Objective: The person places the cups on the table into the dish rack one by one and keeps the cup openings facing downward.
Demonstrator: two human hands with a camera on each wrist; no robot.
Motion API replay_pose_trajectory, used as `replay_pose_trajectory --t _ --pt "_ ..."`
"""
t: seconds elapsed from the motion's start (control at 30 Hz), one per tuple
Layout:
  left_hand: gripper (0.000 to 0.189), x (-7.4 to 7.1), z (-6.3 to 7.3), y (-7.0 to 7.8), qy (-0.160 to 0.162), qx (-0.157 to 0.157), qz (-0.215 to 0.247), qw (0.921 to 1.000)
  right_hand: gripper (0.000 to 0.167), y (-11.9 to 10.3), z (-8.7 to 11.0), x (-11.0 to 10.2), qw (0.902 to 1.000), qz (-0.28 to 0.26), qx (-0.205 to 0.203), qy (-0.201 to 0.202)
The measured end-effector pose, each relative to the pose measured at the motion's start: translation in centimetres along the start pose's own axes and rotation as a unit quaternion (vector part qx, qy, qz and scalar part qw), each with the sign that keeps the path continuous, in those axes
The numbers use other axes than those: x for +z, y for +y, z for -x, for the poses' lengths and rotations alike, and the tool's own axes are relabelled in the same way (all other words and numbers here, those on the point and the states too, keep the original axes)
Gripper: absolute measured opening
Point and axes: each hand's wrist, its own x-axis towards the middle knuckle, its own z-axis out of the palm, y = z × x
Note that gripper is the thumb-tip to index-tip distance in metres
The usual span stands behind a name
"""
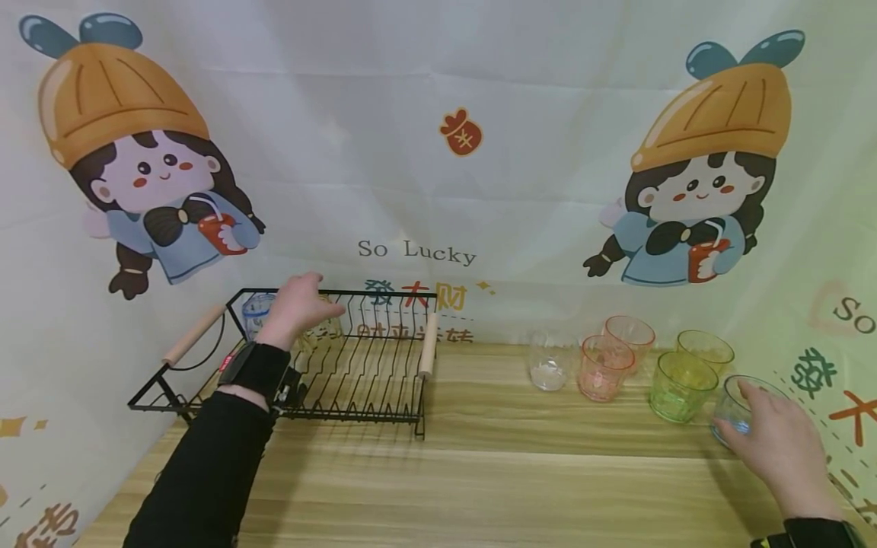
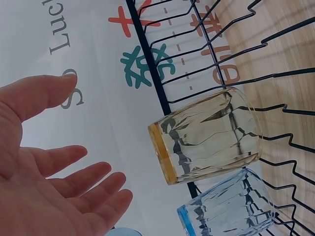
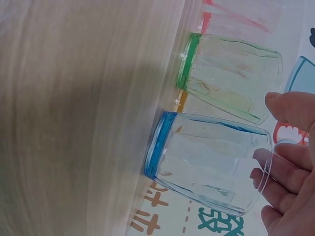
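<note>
My left hand point(image 1: 298, 308) hovers over the back left of a black wire dish rack point(image 1: 356, 417), fingers spread and holding nothing. Below it, a yellow glass point(image 2: 211, 135) stands upside down on the rack wires, apart from the fingers. Beside that is an upside-down blue glass point(image 2: 231, 209); part of another blue thing point(image 2: 123, 231) shows at the bottom edge of the left wrist view. At the far right, my right hand point(image 1: 781, 438) is at the rim of an upright blue glass point(image 3: 211, 162), fingers loosely bent around one side, thumb off the other.
Left of the blue glass stand a green glass point(image 1: 681, 396), a yellow glass point(image 1: 706, 348), two red glasses point(image 1: 606, 373) and a clear glass point(image 1: 550, 369), all upright on the wooden table point(image 1: 514, 487). The rack has wooden handles point(image 1: 428, 346). A printed cloth point(image 1: 425, 175) hangs behind.
</note>
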Motion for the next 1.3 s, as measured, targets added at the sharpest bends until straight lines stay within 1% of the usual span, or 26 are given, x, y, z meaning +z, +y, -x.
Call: replay_pose_trajectory --t 0.2,0.4,0.63,0.77,0.97,1.07,1.13,1.3 --pt "0.075 -0.1 0.0 0.3 -0.006 0.008 -0.003 0.9999 0.070 0.4 -0.1 0.2 0.9999 0.003 0.000 -0.010" --pt "0.078 -0.1 0.3 0.8 -0.015 0.016 -0.003 0.9998 0.068 0.7 0.2 0.6 0.9999 0.005 -0.003 -0.012" --pt "0.078 -0.1 0.8 1.3 -0.026 0.029 -0.007 0.9992 0.068 1.1 0.1 0.7 0.9995 0.014 0.008 -0.028" --pt "0.077 0.0 1.0 1.5 -0.036 0.030 -0.006 0.9989 0.068 1.2 0.1 0.8 0.9993 0.016 0.006 -0.034" --pt "0.082 0.5 1.1 1.9 -0.042 0.028 -0.030 0.9983 0.065 1.2 0.1 1.0 0.9991 0.012 0.000 -0.039" --pt "0.084 0.6 1.3 2.3 -0.043 0.029 -0.039 0.9979 0.061 1.2 0.1 1.0 0.9992 0.014 0.001 -0.038" --pt "0.084 0.7 1.4 2.4 -0.043 0.030 -0.045 0.9976 0.056 1.2 0.1 1.0 0.9994 0.017 -0.006 -0.028" --pt "0.083 0.9 1.7 2.9 -0.049 0.045 -0.048 0.9967 0.033 1.2 0.3 1.0 0.9986 0.023 -0.045 0.014"
